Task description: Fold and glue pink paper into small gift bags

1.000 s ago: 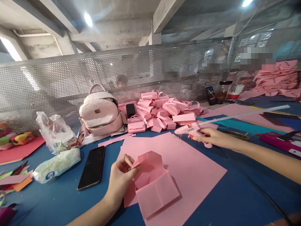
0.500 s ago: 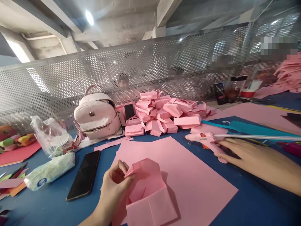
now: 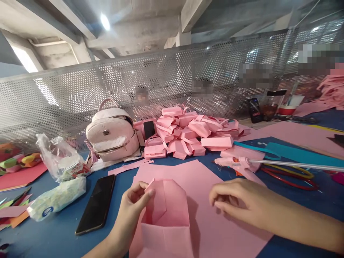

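A folded pink paper box (image 3: 166,236) with a raised back flap stands over flat pink sheets (image 3: 215,204) at the bottom centre. My left hand (image 3: 131,206) pinches the upper left edge of its flap between thumb and fingers. To the right of the box, my right hand (image 3: 236,200) hovers over the sheets, its fingers curled with a gap before the thumb and nothing visible in them. Just behind that hand, a pink glue gun (image 3: 239,164) with a long glue stick lies on the table.
A heap of pink paper boxes (image 3: 185,132) sits at the back beside a white backpack (image 3: 110,134). On the left are a black phone (image 3: 95,204), a tissue pack (image 3: 57,197) and a plastic bag (image 3: 57,157). Red and yellow cords (image 3: 292,175) lie at right.
My right hand has let go of the glue gun and moved left toward the paper box. The box has turned a little in my left hand, and its flap stands more upright.
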A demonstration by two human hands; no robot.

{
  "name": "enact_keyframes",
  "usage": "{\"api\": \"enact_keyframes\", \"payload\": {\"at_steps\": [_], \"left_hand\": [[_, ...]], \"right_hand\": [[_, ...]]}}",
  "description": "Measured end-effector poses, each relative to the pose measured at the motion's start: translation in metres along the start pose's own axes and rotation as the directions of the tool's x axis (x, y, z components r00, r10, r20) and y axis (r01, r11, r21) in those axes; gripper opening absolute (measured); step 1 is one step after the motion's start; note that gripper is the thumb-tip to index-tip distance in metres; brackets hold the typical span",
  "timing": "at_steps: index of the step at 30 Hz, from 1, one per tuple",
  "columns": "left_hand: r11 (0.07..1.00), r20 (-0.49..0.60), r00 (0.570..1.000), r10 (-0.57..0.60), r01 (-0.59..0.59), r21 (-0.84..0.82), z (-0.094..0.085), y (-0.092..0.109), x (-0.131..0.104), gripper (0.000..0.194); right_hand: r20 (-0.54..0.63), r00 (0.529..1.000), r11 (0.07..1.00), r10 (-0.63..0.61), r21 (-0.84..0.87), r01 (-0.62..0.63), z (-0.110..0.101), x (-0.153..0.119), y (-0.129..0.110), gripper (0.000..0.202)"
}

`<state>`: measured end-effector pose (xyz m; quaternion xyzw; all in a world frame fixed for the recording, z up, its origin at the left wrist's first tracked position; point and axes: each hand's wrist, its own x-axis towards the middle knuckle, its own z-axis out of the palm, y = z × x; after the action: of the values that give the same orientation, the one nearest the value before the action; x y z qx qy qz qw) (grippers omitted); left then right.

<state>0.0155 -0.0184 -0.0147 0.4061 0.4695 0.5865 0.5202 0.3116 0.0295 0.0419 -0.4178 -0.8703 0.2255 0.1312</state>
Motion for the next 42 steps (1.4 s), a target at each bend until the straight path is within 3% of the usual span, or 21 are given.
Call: {"api": "enact_keyframes", "payload": {"at_steps": [6,9,11,13,15,17,20,23,26,28,30,32,34,37,39,42], "left_hand": [[0.995,0.136,0.986,-0.095,0.09,0.042,-0.018,0.032,0.019,0.041],[0.989,0.326,0.935,-0.138,0.111,0.101,-0.026,0.058,0.031,0.044],[0.974,0.477,0.856,-0.199,0.119,0.194,-0.03,0.08,0.04,0.053],[0.926,0.555,0.778,-0.295,0.09,0.367,-0.029,0.1,0.05,0.058],[0.831,0.601,0.659,-0.452,0.068,0.551,-0.023,0.112,0.06,0.06],[0.698,0.578,0.598,-0.556,-0.042,0.715,-0.011,0.113,0.069,0.062],[0.507,0.606,0.518,-0.603,-0.338,0.793,0.011,0.099,0.081,0.056],[0.458,0.646,0.527,-0.553,-0.455,0.764,0.035,0.083,0.083,0.046],[0.379,0.681,0.49,-0.545,-0.58,0.721,0.057,0.075,0.075,0.041],[0.163,0.71,0.477,-0.518,-0.759,0.63,0.067,0.071,0.067,0.039],[0.001,0.721,0.524,-0.454,-0.809,0.588,0.072,0.065,0.057,0.038],[-0.088,0.732,0.564,-0.383,-0.811,0.579,0.071,0.056,0.048,0.034],[-0.156,0.752,0.573,-0.325,-0.817,0.555,0.065,0.046,0.041,0.027],[-0.239,0.813,0.525,-0.252,-0.848,0.474,0.051,0.032,0.032,0.023],[-0.23,0.845,0.495,-0.203,-0.863,0.45,0.042,0.025,0.028,0.022],[-0.285,0.851,0.512,-0.111,-0.837,0.467,0.032,0.017,0.02,0.012]], "right_hand": [[0.198,0.979,0.984,-0.041,0.181,0.005,0.009,0.025,-0.017,0.023],[0.24,0.97,0.969,-0.045,0.247,-0.016,0.014,0.026,-0.018,0.022],[0.249,0.968,0.961,-0.036,0.275,-0.035,0.016,0.025,-0.016,0.021],[0.26,0.965,0.952,-0.025,0.302,-0.057,0.017,0.022,-0.013,0.02],[0.269,0.963,0.946,-0.014,0.315,-0.074,0.017,0.018,-0.011,0.021],[0.271,0.963,0.946,-0.014,0.314,-0.075,0.017,0.014,-0.009,0.022],[0.262,0.965,0.952,-0.025,0.302,-0.057,0.016,0.006,-0.009,0.025],[0.249,0.968,0.955,-0.034,0.294,-0.042,0.015,-0.002,-0.008,0.026],[0.239,0.97,0.956,-0.034,0.292,-0.038,0.013,-0.008,-0.006,0.025],[0.236,0.971,0.956,-0.025,0.289,-0.046,0.012,-0.011,-0.003,0.023],[0.237,0.971,0.958,-0.02,0.283,-0.05,0.012,-0.013,-0.001,0.023],[0.239,0.971,0.963,-0.026,0.266,-0.04,0.012,-0.013,0.001,0.024],[0.235,0.971,0.969,-0.04,0.246,-0.019,0.012,-0.011,0.001,0.024],[0.214,0.975,0.97,-0.055,0.242,0.002,0.015,-0.005,-0.001,0.023],[0.187,0.979,0.968,-0.075,0.248,0.026,0.02,0.001,-0.004,0.018],[0.11,0.989,0.966,-0.104,0.248,0.074,0.032,0.012,-0.005,0.018]]}}
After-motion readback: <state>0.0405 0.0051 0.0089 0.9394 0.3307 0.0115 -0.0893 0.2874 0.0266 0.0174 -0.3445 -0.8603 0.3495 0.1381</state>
